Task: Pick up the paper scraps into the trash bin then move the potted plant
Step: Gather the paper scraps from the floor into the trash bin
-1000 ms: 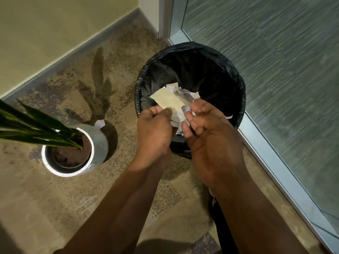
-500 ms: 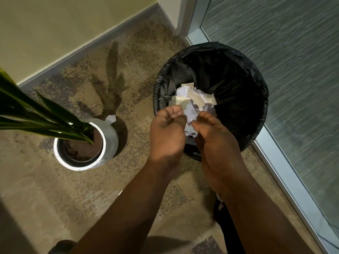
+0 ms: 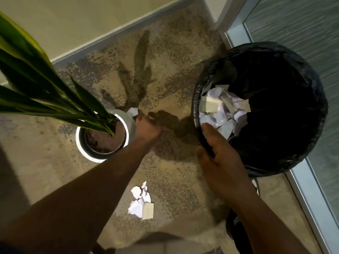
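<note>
Beside the trash bin, in the head view, the right hand rests on the near rim with its fingers straight and relaxed, holding nothing. A moment ago both hands were bunched together over the bin, dropping a handful of scraps; that handful now lies inside the bin as a pale heap against the black liner. The left hand has left the bin and reached across the floor to the potted plant, where it sits against the pot's side nearest the bin. Its fingers look curled, but whether they grip anything I cannot tell, since they are hidden behind the knuckles. A single white scrap lies touching the pot's rim just past that hand, so the reach is probably for it. Another small cluster of scraps sits on the floor well short of the bin, toward the person. So one load is done, yet the clearing is not finished: at least two lots of paper remain out, and the plant stands unmoved near the wall
</note>
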### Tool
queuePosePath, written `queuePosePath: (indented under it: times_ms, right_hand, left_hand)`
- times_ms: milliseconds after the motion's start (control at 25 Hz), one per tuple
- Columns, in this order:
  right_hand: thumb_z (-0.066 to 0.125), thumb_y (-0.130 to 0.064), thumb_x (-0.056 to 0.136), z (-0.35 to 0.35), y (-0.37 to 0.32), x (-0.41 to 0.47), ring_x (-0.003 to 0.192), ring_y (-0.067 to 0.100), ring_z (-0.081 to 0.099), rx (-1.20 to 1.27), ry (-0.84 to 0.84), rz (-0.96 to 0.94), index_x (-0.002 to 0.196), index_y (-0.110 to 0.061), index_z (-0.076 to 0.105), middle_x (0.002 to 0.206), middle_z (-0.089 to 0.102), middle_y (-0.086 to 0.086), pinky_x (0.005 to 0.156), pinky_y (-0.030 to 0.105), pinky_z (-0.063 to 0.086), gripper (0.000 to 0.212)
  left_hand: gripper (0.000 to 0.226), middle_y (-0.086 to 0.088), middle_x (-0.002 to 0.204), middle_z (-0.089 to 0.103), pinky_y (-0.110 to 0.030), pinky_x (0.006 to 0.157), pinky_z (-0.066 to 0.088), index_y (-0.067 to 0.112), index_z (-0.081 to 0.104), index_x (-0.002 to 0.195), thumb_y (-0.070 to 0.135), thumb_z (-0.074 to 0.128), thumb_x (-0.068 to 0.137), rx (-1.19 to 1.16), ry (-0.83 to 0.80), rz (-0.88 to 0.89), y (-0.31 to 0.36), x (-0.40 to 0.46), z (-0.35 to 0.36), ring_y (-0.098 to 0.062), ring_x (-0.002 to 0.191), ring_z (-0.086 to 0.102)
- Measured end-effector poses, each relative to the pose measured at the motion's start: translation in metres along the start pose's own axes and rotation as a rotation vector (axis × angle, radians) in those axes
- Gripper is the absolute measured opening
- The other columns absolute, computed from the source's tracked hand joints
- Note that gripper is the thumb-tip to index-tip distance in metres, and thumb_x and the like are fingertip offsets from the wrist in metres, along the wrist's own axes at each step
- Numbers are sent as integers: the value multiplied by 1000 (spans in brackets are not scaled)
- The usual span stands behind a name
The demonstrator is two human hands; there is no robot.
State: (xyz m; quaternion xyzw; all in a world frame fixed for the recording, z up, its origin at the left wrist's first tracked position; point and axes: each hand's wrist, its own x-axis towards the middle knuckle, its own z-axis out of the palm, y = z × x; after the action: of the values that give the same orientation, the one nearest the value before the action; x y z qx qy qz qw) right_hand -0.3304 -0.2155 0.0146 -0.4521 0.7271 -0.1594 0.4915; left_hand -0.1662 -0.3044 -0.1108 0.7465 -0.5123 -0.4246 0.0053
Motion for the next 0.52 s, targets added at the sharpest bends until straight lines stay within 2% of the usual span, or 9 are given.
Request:
queuePosePath:
  times_ms: [40, 120, 200, 280, 320, 400, 520]
  right_hand:
    - [51, -19, 102, 3, 2, 2, 137, -14, 17, -37, 4, -23, 156, -27, 27, 147, 23, -27, 109, 4, 14, 60]
    - [51, -18, 102, 4, 5, 7, 143, -10, 15, -85, 7, -48, 156, -28, 24, 151, 20, -26, 116, 14, 15, 61]
    - [51, -16, 102, 5, 6, 10, 147, -7, 15, -86, -4, -61, 156, -29, 24, 157, 20, -23, 121, 21, 17, 63]
    - [49, -15, 102, 6, 8, 14, 146, -11, 14, -92, -27, -88, 157, -30, 22, 158, 19, -24, 120, 19, 16, 63]
    - [48, -15, 102, 5, 9, 16, 144, -17, 12, -102, -40, -95, 157, -32, 21, 156, 18, -27, 119, 16, 15, 63]
    - [45, -14, 103, 4, 11, 18, 136, -27, 8, -110, -56, -85, 156, -35, 20, 151, 15, -34, 115, 8, 13, 63]
    - [42, -10, 103, 3, 13, 21, 136, -29, 8, -130, -52, -104, 155, -36, 20, 147, 12, -40, 114, 4, 12, 62]
  left_hand:
    - [34, -29, 109, 66, -42, 97, 42, -7, 66, 104, 22, 49, 97, 89, -54, 43, -6, 10, 0, -41, 112, 57]
    - [40, -31, 126, 57, -46, 116, 26, -9, 61, 118, 21, 46, 98, 188, -146, 17, -13, 34, 2, -40, 129, 45]
    - [41, -27, 143, 45, -51, 121, 15, -2, 55, 134, 18, 48, 100, 382, -226, 10, -22, 59, 7, -41, 139, 34]
    - [42, -23, 149, 42, -62, 120, 6, 9, 51, 142, 22, 41, 103, 645, -358, 49, -28, 83, 15, -42, 143, 29]
    - [43, -22, 151, 41, -64, 119, 7, 11, 48, 145, 25, 39, 105, 712, -406, 36, -29, 91, 19, -43, 144, 27]
    - [46, -21, 152, 40, -62, 118, 17, 9, 47, 145, 33, 40, 107, 751, -443, -53, -36, 108, 29, -42, 143, 30]
    - [43, -21, 147, 46, -62, 114, 28, 10, 55, 138, 36, 44, 106, 767, -457, -95, -44, 118, 39, -42, 137, 38]
